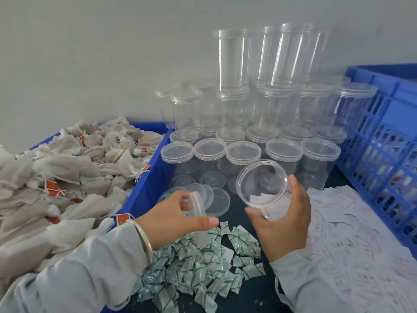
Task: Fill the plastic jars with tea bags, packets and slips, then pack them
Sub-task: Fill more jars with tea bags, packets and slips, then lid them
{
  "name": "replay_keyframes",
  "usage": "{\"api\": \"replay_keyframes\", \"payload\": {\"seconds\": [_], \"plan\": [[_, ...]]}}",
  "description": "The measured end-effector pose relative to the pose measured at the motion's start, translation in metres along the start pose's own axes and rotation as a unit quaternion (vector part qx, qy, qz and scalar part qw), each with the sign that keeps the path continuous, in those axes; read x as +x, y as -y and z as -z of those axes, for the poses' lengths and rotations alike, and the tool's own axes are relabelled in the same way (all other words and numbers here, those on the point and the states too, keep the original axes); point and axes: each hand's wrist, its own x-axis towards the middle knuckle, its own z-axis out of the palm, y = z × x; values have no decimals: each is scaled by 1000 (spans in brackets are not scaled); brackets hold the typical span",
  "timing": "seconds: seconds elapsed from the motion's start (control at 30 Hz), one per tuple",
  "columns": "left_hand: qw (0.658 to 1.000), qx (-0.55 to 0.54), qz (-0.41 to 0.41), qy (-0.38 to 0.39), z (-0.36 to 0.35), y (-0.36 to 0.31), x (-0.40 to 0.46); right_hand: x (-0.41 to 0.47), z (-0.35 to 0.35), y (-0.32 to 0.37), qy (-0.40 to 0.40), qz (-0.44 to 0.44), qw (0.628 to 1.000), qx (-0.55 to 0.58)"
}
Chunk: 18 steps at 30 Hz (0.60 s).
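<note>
Head view: right hand grips open clear jar, tilted, white slips inside. Left hand just left of jar, pinches clear lid. Green packets below jar.

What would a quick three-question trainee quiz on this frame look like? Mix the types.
1. True or false: the jar in the right hand still has its lid on.
2. What does the left hand hold? A) tea bag B) clear lid C) green packet
3. Fill in: the tea bags lie in a ___ bin on the left.

Key: 1 false; 2 B; 3 blue.
</note>
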Motion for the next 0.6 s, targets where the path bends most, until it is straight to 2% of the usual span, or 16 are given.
{"api": "replay_keyframes", "payload": {"seconds": [0.1,0.23,0.4,0.47,0.53,0.6], "plan": [[999,-12,-16,-49,2,3,0,-11,-4,5,42,19,998,36],[983,-64,-9,-171,9,5,6,-18,-4,11,93,-10,991,94],[975,-80,-53,-199,16,6,10,-20,-3,14,99,-5,990,102],[962,-42,-100,-251,26,4,7,-21,-4,14,110,2,988,105],[929,44,-141,-339,45,2,3,-23,-5,12,125,13,987,105],[893,144,-129,-405,72,6,0,-25,-6,12,142,17,983,111]]}}
